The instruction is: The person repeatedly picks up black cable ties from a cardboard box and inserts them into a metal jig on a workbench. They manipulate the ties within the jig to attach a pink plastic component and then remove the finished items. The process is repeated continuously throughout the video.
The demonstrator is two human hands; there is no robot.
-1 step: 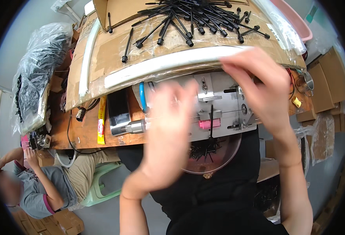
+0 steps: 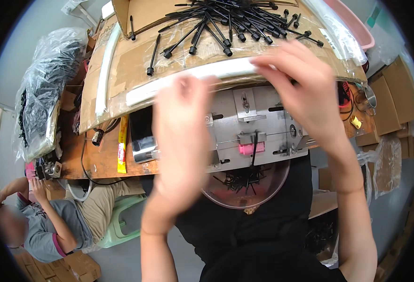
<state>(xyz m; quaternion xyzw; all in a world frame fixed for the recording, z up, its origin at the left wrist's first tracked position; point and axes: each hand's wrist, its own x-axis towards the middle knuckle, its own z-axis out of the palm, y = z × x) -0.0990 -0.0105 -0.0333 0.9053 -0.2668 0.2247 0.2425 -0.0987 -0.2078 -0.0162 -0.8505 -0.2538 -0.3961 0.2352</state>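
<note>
My left hand (image 2: 183, 136) is raised over the left part of a metal fixture plate (image 2: 228, 101); motion smears its fingers. My right hand (image 2: 306, 91) hovers at the plate's far right, fingertips pinched near a white padded strip (image 2: 226, 69). Anything in that pinch is too small or hidden to make out. A thin black rod (image 2: 255, 145) crosses the small metal clamp (image 2: 245, 137) and the pink block (image 2: 251, 148) at the plate's near edge. Below that edge, a clear round bowl (image 2: 275, 190) holds many short black pieces (image 2: 240, 181).
Black rods with thick heads (image 2: 226, 28) lie piled on the cardboard (image 2: 113, 91) behind the plate. A dark phone-like slab (image 2: 142, 136) and yellow packet (image 2: 122, 145) lie left. A metal cup (image 2: 369, 97) stands right. A seated person (image 2: 56, 221) is at far left.
My left hand has shifted left and slightly farther away, uncovering more of the plate and bowl. My right hand has moved a little left and away from me.
</note>
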